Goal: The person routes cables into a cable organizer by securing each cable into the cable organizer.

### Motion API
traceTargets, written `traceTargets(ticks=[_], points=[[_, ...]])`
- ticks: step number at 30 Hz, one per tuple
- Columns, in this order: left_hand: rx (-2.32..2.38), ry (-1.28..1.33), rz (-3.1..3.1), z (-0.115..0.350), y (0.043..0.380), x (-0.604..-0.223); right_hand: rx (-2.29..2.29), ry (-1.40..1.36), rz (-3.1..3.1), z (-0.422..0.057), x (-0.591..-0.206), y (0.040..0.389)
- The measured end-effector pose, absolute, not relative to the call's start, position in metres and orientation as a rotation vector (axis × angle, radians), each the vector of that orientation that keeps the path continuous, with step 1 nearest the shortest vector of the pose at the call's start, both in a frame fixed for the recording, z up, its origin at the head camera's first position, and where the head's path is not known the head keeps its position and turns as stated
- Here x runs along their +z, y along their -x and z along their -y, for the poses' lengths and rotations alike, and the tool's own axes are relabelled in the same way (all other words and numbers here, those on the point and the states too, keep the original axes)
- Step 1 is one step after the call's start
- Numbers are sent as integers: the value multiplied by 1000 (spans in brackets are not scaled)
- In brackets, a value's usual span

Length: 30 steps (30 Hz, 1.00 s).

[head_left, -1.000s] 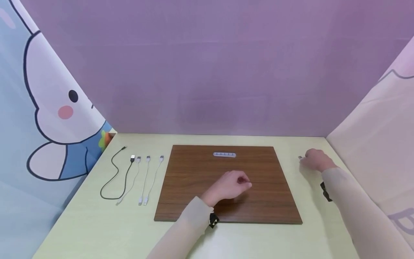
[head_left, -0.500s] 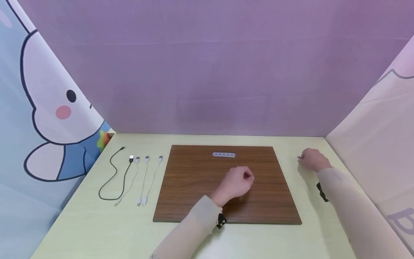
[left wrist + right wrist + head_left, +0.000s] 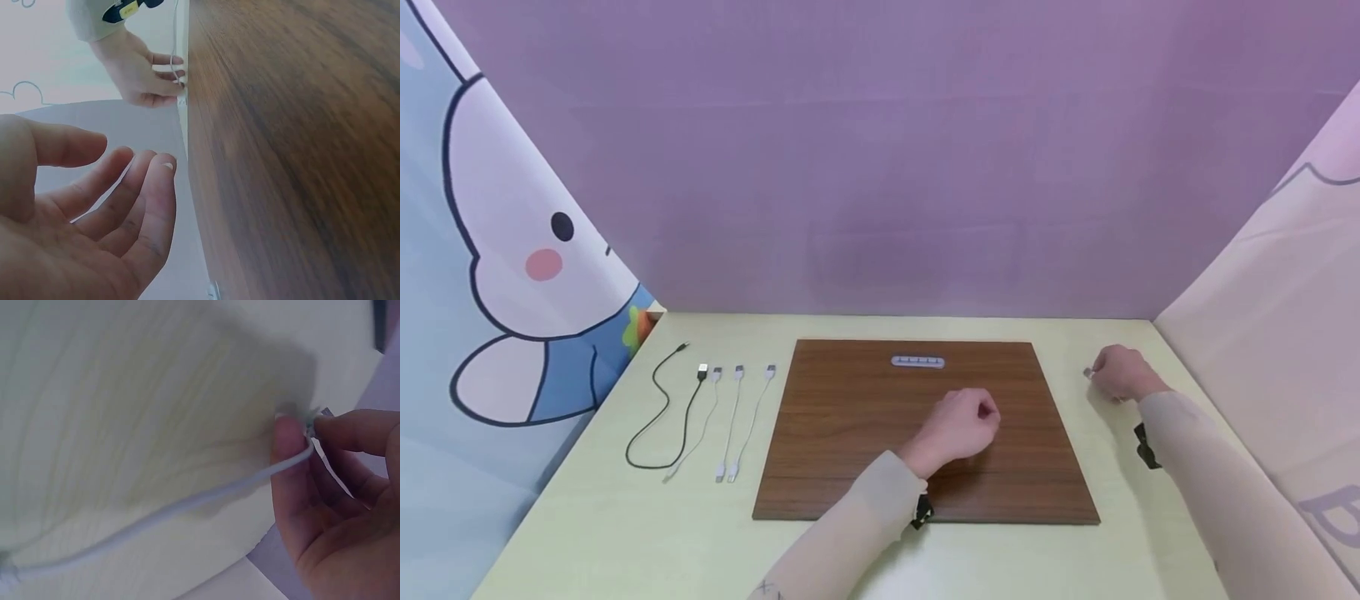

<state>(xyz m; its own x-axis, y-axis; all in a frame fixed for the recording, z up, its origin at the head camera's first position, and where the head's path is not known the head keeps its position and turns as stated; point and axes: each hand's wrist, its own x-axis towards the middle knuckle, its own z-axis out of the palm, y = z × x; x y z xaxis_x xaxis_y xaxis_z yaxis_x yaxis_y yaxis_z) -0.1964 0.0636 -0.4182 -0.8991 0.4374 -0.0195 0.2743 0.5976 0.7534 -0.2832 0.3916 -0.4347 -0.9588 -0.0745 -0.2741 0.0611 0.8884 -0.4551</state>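
My right hand (image 3: 1122,372) is at the table's right side, past the brown board. In the right wrist view its thumb and fingers pinch one end of a white USB cable (image 3: 206,495). The cable runs from the fingertips across to the lower left, and its gripped plug is mostly hidden by the fingers. Over the brown wooden board (image 3: 850,433) hovers my left hand (image 3: 958,423). Its fingers are loosely bent with nothing between them, as the left wrist view shows. A small pale cable organizer strip (image 3: 917,362) with several slots lies near the board's far edge.
Left of the board lie several cables in a row: a black USB cable (image 3: 658,414) in a loose curve and white USB cables (image 3: 730,425) beside it. A purple cloth wall (image 3: 880,167) rises behind the pale table (image 3: 647,533), with printed cloths at both sides.
My left hand has moved a little to the right over the board. My right hand has stayed at nearly the same spot, with the plug end still at its fingertips.
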Motion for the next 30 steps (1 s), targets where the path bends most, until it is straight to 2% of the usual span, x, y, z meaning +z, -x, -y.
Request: traceTargets(ticks=[16, 30], points=[[1126, -565, -2557, -99, 189, -412, -942, -80, -2623, -381, -431, 285], [1095, -599, -2500, -107, 192, -415, -1014, 17, -2613, -365, -420, 278]])
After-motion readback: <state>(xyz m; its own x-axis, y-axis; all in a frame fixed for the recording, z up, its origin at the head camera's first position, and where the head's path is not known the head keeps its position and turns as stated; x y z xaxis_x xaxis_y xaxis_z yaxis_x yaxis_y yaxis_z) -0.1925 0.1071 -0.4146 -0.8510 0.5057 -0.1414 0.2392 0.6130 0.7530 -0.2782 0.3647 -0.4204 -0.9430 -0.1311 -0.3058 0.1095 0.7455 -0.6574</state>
